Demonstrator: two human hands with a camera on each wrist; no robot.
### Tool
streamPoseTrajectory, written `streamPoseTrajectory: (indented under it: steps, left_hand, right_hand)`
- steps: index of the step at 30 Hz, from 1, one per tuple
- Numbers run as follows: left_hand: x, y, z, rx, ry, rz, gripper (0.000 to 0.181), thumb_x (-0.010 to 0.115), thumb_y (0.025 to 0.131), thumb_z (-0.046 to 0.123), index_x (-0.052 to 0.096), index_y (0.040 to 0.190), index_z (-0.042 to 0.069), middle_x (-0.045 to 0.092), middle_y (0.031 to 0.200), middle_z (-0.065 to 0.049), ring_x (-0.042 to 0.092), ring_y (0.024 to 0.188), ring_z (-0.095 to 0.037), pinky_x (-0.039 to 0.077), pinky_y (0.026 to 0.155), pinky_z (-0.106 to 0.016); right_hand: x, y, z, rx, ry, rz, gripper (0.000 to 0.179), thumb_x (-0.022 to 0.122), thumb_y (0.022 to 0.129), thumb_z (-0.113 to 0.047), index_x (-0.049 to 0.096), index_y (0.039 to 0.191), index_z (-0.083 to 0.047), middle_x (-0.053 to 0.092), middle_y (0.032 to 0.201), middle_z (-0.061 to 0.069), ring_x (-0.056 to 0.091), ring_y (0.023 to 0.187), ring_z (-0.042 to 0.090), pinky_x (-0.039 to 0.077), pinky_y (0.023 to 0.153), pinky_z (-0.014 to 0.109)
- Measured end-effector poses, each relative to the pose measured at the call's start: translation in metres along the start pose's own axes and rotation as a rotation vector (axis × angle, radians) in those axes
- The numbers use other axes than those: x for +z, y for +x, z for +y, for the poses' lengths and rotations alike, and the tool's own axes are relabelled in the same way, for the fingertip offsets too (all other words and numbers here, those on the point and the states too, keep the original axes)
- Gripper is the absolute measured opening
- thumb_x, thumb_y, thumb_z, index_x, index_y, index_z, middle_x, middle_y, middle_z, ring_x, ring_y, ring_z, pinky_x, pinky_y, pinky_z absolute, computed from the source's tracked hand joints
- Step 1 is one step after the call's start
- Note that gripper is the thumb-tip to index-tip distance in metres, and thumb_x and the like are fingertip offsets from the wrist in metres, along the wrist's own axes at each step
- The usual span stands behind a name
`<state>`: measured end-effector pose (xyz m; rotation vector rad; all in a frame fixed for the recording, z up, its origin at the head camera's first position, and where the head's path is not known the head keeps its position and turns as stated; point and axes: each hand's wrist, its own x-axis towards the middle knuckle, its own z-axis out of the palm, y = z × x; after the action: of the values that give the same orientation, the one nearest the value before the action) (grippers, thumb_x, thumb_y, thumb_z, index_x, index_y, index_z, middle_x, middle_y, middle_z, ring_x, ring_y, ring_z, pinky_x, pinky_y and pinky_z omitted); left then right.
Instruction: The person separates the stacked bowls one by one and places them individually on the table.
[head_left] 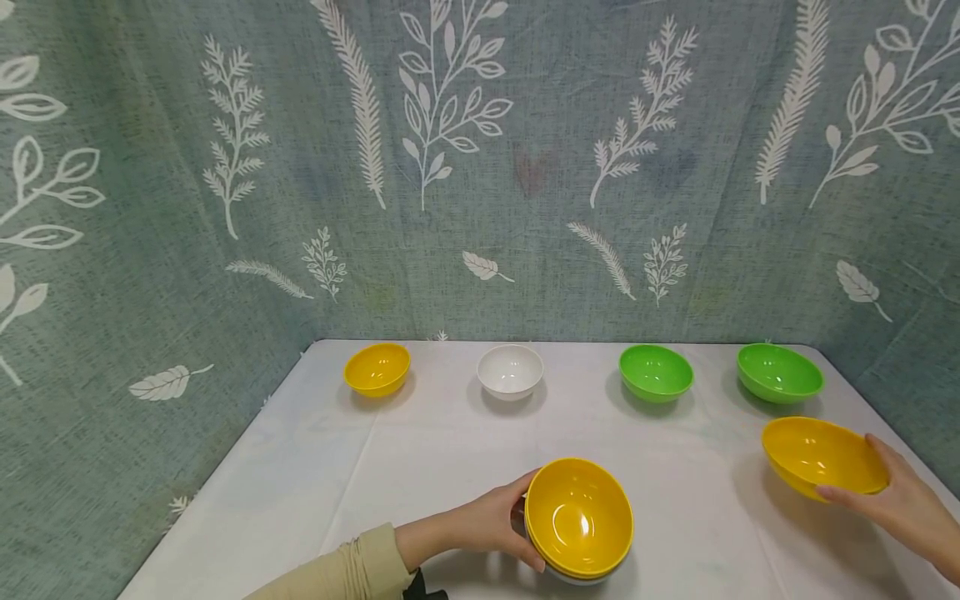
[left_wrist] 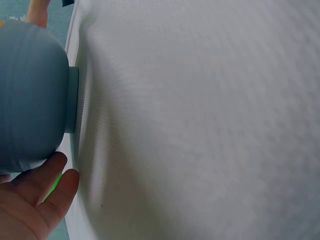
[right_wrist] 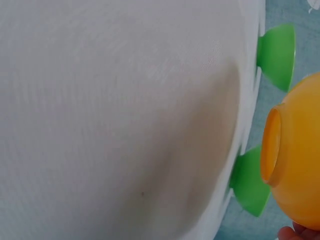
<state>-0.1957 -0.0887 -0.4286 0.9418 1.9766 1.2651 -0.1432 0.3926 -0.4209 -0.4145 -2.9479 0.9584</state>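
Note:
My left hand grips the left side of a bowl stack at the front middle of the table. A yellow bowl tops this stack, with another yellow rim just under it and a pale bowl with a foot ring at the bottom. At the right, my right hand holds a larger yellow bowl by its right rim, thumb at the near side. That bowl is raised off the cloth, its shadow falling below, and its foot ring shows in the right wrist view. Most right fingers are hidden behind it.
Along the back of the white-covered table stand a small yellow bowl, a white bowl, a green bowl and a second green bowl. A leaf-patterned curtain surrounds the back and sides.

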Motion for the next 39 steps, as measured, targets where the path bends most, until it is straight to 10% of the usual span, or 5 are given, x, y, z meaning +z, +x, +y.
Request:
streamPoseTrajectory:
  steps: [21,39]
  left_hand:
    - [0.000,0.000,0.001,0.004,-0.008,-0.002,0.095,0.079,0.071,0.027,0.020,0.145,0.019,0.040,0.139,0.004,0.050,0.109,-0.002,0.042,0.092,-0.018]
    - [0.001,0.000,0.000,0.013,-0.021,-0.007,0.094,0.079,0.072,0.025,0.020,0.145,0.019,0.040,0.138,0.004,0.051,0.107,-0.002,0.043,0.091,-0.018]
  right_hand:
    - [-0.009,0.006,0.010,0.122,0.000,-0.109,0.119,0.057,0.081,-0.057,-0.020,0.130,0.019,-0.009,0.132,0.045,0.010,0.115,0.059,0.013,0.096,0.069]
    - [0.003,0.033,0.049,0.159,-0.059,-0.044,0.125,0.064,0.074,-0.059,-0.015,0.132,0.019,-0.001,0.133,0.045,0.018,0.110,0.056,0.021,0.093,0.069]
